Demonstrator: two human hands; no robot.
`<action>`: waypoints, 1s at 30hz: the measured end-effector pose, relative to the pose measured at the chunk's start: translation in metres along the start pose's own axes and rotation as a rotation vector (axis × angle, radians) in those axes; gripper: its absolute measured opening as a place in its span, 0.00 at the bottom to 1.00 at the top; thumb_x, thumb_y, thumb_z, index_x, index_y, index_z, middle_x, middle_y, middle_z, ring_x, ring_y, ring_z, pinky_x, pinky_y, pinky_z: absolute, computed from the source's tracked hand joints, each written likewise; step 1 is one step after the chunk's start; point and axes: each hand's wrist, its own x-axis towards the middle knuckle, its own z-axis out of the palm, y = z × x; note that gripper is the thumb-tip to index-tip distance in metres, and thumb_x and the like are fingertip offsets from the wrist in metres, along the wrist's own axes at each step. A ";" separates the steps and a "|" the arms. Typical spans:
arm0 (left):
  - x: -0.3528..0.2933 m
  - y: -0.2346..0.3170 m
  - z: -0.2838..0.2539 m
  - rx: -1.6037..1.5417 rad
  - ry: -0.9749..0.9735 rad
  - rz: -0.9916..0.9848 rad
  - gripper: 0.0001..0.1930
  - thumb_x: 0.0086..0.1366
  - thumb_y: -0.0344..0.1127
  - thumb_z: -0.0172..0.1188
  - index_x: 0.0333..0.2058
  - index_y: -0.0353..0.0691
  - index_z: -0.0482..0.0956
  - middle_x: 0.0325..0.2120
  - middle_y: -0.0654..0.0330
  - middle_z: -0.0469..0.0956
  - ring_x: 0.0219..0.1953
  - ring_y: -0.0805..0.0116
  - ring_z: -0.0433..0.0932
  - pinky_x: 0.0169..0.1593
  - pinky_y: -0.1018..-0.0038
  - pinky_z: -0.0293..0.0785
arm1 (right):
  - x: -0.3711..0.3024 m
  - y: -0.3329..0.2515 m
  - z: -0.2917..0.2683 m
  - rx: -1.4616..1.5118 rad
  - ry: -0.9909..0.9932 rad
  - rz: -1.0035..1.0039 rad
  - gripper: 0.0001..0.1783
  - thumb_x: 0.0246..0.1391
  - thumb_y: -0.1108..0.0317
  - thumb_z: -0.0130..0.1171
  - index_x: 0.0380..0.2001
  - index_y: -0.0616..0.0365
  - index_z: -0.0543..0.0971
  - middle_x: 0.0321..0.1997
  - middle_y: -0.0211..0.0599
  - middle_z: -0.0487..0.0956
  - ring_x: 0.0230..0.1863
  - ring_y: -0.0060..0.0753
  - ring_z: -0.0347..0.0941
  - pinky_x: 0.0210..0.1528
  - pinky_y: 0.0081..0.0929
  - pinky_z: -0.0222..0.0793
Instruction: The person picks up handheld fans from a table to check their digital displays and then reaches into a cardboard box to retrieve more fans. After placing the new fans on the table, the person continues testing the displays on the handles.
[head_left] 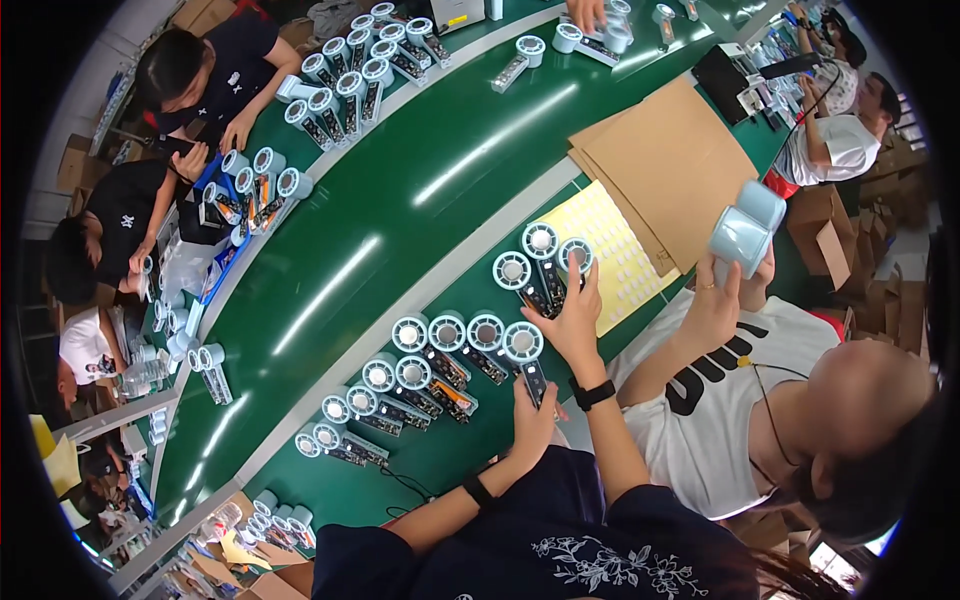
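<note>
My left hand (535, 418) is closed round the handle of a light-blue handheld fan (523, 342), whose round grille faces up and whose handle shows a dark circuit board. Up and to the right, my right hand (572, 318) has its fingers spread, with fingertips over the grille of another handheld fan (575, 252). Whether they touch it, I cannot tell. Beside that hand lie two more fans (512, 270), close to a yellow sheet of round white stickers (618, 262). Several similar fans (412, 372) stretch in rows to the left, their handles uncovered.
A green conveyor belt (400, 215) runs beyond my bench, with more fans (365, 75) along its far side. Brown cardboard sheets (665, 150) lie at the right. Next to me a co-worker (720, 400) holds up a light-blue fan part (742, 240). A black cable (405, 482) lies near my left arm.
</note>
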 end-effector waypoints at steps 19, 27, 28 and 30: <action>0.099 0.003 0.020 0.166 0.183 0.059 0.26 0.65 0.35 0.51 0.56 0.29 0.52 0.34 0.54 0.74 0.32 0.66 0.77 0.34 0.75 0.73 | 0.010 0.011 0.004 0.185 -0.021 0.051 0.46 0.40 0.64 0.65 0.61 0.64 0.56 0.56 0.58 0.64 0.57 0.57 0.59 0.59 0.44 0.53; -0.030 0.049 -0.091 0.177 -0.138 0.203 0.21 0.66 0.35 0.48 0.56 0.34 0.61 0.45 0.54 0.73 0.47 0.67 0.74 0.52 0.73 0.68 | -0.060 -0.116 -0.014 0.528 -0.085 -0.036 0.17 0.59 0.71 0.48 0.51 0.65 0.67 0.50 0.42 0.71 0.49 0.33 0.69 0.49 0.26 0.64; -0.053 0.071 -0.127 0.138 -0.249 0.055 0.20 0.66 0.35 0.48 0.54 0.35 0.64 0.44 0.55 0.74 0.46 0.67 0.74 0.52 0.73 0.68 | -0.078 -0.141 -0.007 0.654 -0.276 0.008 0.16 0.60 0.70 0.47 0.50 0.65 0.67 0.48 0.40 0.72 0.47 0.30 0.69 0.46 0.24 0.64; -0.107 0.086 -0.202 0.212 -0.143 -0.023 0.17 0.65 0.35 0.48 0.51 0.37 0.68 0.41 0.56 0.76 0.45 0.68 0.75 0.52 0.73 0.68 | -0.121 -0.192 0.006 0.861 -0.674 0.108 0.15 0.62 0.67 0.44 0.48 0.64 0.69 0.46 0.37 0.73 0.42 0.24 0.71 0.42 0.20 0.66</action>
